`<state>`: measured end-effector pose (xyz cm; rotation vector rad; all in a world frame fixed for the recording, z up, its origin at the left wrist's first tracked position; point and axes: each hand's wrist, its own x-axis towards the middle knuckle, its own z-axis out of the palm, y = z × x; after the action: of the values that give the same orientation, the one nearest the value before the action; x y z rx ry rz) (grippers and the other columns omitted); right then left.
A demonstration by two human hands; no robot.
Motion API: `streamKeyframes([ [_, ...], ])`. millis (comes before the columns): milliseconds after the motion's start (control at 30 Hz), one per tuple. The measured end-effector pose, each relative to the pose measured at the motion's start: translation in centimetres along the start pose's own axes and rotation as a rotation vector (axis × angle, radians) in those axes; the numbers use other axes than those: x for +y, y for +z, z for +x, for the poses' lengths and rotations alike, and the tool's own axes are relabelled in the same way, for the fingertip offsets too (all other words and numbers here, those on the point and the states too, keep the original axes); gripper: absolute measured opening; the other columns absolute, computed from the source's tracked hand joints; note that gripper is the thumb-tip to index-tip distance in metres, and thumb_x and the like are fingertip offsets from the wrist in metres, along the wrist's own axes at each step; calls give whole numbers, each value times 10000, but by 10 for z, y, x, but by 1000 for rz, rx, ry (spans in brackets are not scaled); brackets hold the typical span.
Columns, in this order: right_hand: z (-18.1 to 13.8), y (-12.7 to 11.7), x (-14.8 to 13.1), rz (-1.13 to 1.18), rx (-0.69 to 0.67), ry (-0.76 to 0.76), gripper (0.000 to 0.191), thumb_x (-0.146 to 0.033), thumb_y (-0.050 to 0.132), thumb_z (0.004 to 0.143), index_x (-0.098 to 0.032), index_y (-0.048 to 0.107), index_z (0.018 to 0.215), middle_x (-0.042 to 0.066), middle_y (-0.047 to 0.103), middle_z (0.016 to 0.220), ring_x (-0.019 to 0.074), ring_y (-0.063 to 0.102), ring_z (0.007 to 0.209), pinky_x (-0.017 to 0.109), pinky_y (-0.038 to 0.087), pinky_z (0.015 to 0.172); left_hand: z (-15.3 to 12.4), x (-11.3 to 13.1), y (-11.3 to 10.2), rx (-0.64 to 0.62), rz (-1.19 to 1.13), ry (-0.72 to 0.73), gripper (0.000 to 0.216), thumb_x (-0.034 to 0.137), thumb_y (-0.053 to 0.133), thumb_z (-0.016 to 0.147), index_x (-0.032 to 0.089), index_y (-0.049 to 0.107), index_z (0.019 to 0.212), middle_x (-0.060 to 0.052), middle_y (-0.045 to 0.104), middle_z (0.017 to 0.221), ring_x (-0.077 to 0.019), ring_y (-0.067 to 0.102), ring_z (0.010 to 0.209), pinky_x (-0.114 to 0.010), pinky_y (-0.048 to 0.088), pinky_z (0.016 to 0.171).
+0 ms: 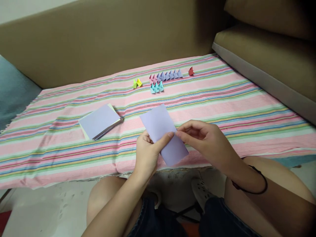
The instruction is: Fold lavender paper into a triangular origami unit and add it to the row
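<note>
My left hand (148, 151) and my right hand (204, 140) hold a folded rectangle of lavender paper (159, 123) over the near edge of a striped cloth (222, 98). The left thumb presses on the paper's face from the left with fingers behind it. The right thumb and forefinger pinch its right edge. A stack of paper sheets (100, 121) with a lavender sheet on top lies to the left of my hands.
Small folded paper pieces sit in rows farther back: yellow-green (137, 83), pink (153, 79), lavender (170, 75), light blue (156, 87) and one red (191, 71). A brown sofa back (98, 39) rises behind, a cushion (266, 56) at right. My knees are below.
</note>
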<state>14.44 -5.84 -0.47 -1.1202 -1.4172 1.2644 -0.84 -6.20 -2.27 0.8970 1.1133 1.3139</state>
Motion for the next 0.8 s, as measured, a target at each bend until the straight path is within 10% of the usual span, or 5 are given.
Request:
streamKeyframes([
  [800,15,-17,4,-12,92,67,143,-315,701,730,-184,651,706,6,646,698,131,596,659,250,513,621,19,6,-16,-28,7,-84,275,218,802,612,131,671,838,-38,732,730,-138,660,669,-265,523,702],
])
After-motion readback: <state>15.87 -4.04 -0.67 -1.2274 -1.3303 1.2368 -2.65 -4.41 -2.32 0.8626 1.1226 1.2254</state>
